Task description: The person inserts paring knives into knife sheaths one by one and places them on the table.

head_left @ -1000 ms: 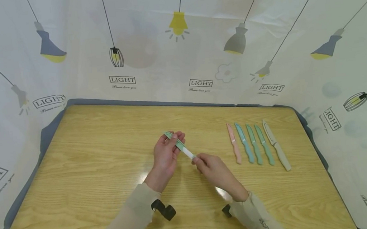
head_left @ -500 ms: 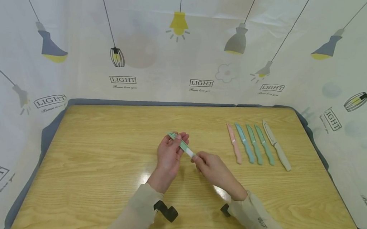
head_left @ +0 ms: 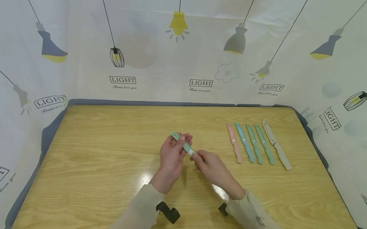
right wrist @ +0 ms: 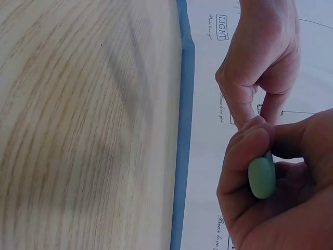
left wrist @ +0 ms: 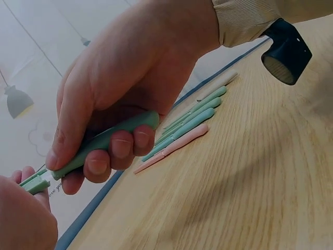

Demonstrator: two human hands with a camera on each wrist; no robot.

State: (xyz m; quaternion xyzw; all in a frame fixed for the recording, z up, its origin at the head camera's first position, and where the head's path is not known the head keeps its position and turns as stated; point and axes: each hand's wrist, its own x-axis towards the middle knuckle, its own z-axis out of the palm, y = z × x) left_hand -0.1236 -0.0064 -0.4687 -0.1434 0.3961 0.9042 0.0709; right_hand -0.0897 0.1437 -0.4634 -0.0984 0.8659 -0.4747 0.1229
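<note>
In the head view my left hand pinches a green blade sheath between thumb and fingers. My right hand grips the green handle of a knife, with fingers curled round it in the left wrist view. A short strip of white blade shows between sheath and handle; the rest of the blade lies inside the sheath. The handle's rounded butt sticks out of my right fist in the right wrist view. Both hands are above the wooden table.
On the right of the table lie several knives side by side: a pink knife, a blue knife, two green knives and a larger cream knife. A printed curtain hangs behind the table's far edge.
My left hand has moved right with the sheath toward my nearly still right hand. Less white blade shows between sheath and handle than before. The row of knives has stayed put.
</note>
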